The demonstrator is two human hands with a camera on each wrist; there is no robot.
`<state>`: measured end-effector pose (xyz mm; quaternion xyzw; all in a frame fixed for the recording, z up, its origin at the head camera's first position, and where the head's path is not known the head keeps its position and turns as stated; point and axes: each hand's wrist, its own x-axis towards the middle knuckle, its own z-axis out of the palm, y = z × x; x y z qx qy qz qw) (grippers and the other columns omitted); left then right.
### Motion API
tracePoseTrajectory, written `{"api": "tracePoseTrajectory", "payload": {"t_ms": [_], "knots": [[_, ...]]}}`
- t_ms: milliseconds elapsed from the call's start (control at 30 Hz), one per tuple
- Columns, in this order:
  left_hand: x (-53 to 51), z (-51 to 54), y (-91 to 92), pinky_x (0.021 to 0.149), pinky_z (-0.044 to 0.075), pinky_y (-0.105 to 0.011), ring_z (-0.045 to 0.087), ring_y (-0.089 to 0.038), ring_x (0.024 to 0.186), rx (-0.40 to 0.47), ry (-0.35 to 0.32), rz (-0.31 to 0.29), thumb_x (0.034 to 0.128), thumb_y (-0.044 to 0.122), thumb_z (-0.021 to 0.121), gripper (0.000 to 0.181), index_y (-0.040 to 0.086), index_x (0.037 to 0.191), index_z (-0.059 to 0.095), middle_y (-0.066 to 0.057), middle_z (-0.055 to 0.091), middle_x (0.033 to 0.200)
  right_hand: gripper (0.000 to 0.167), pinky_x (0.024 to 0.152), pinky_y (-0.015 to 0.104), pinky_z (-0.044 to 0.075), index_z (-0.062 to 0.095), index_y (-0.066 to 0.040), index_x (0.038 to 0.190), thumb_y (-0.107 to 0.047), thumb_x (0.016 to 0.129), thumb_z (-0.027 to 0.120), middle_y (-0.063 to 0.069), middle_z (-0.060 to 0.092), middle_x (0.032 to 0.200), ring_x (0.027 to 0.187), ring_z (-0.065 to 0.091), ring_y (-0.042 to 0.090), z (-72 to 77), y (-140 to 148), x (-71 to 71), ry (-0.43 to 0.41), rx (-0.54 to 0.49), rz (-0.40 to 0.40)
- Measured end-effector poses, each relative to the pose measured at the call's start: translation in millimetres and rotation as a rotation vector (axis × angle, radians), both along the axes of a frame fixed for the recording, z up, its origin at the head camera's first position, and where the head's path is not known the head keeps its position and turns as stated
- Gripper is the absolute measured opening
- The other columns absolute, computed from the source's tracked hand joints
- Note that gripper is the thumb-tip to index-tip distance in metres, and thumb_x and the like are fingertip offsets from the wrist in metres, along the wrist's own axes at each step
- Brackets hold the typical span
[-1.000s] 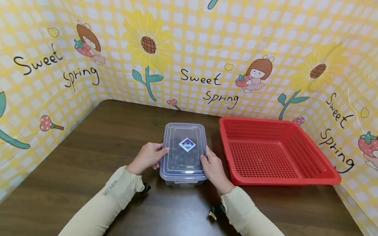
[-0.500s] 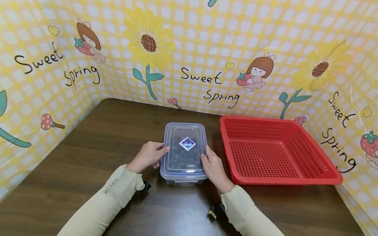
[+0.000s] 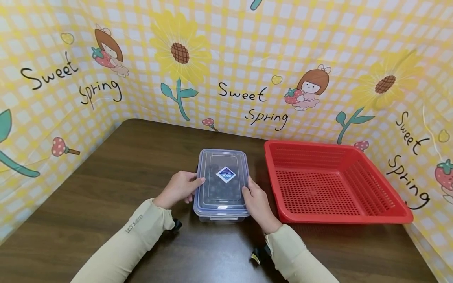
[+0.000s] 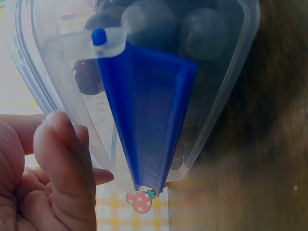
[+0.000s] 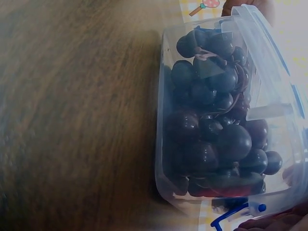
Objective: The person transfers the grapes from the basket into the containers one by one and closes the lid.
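A clear plastic food container [image 3: 212, 198] with a blue-edged lid and a diamond-shaped label [image 3: 225, 174] rests on the table. Dark grapes [image 5: 207, 120] on stems show through its wall in the right wrist view. My left hand [image 3: 179, 188] holds its left side, thumb on the lid's edge. At the opposite side, my right hand [image 3: 260, 202] grips it the same way. A blue side latch [image 4: 149, 115] hangs out from the lid in the left wrist view. Another blue latch [image 5: 231, 214] sticks out near my right hand. The fingers under the lid rim are partly hidden.
A red perforated plastic basket [image 3: 276, 188] stands close to the right of the container. Dark wooden tabletop [image 3: 141, 149] spreads around them. Yellow checked cloth [image 3: 240, 51] walls off the back and both sides.
The whole head view has shifted very slightly. Both hands keep their places on the container, and the basket has not moved.
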<state>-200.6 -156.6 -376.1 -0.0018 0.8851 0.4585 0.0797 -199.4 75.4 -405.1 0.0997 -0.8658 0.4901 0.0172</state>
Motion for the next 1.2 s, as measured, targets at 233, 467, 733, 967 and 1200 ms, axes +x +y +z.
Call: {"api": "tracePoseTrajectory", "payload": {"t_ms": [233, 467, 733, 967, 1200], "knots": [[0.3, 0.9, 0.3, 0.043, 0.048, -0.027, 0.048, -0.014, 0.041, -0.008, -0.004, 0.004, 0.0960, 0.022, 0.060, 0.029, -0.003, 0.111, 0.066, -0.006, 0.051, 0.054, 0.049, 0.109, 0.049, 0.028, 0.033, 0.012, 0.141, -0.007, 0.099, 0.046, 0.027, 0.034, 0.147, 0.136, 0.033, 0.037, -2.6, 0, -0.4, -0.002, -0.009, 0.000], [-1.4, 1.5, -0.3, 0.042, 0.047, -0.027, 0.048, -0.014, 0.041, -0.023, 0.015, -0.010, 0.0962, 0.021, 0.059, 0.028, -0.003, 0.109, 0.066, -0.005, 0.051, 0.054, 0.050, 0.109, 0.049, 0.027, 0.031, 0.010, 0.143, -0.008, 0.099, 0.046, 0.025, 0.033, 0.148, 0.137, 0.032, 0.035, -2.8, 0, -0.6, -0.019, -0.026, 0.001], [-2.3, -1.2, -0.6, 0.042, 0.047, -0.026, 0.049, -0.014, 0.041, -0.019, -0.005, 0.002, 0.0964, 0.022, 0.059, 0.029, -0.003, 0.110, 0.066, -0.006, 0.052, 0.055, 0.050, 0.110, 0.049, 0.027, 0.032, 0.012, 0.142, -0.010, 0.099, 0.046, 0.026, 0.033, 0.147, 0.137, 0.031, 0.037, -2.8, 0, -1.4, -0.011, -0.009, 0.003], [-0.6, -3.8, -0.6, 0.042, 0.047, -0.026, 0.048, -0.013, 0.040, -0.011, 0.001, -0.005, 0.0962, 0.020, 0.059, 0.030, -0.005, 0.110, 0.065, -0.007, 0.053, 0.055, 0.050, 0.109, 0.050, 0.028, 0.032, 0.011, 0.142, -0.010, 0.099, 0.047, 0.026, 0.034, 0.147, 0.136, 0.032, 0.037, -4.7, 1, -1.2, -0.026, -0.003, 0.003], [-0.7, -5.3, -0.6, 0.042, 0.047, -0.026, 0.049, -0.013, 0.040, -0.013, 0.008, -0.003, 0.0960, 0.020, 0.059, 0.029, -0.005, 0.109, 0.066, -0.006, 0.053, 0.053, 0.048, 0.105, 0.050, 0.034, 0.039, 0.010, 0.139, -0.008, 0.096, 0.051, 0.027, 0.044, 0.140, 0.129, 0.043, 0.038, -10.5, 1, -2.6, 0.012, -0.050, -0.034]]}}
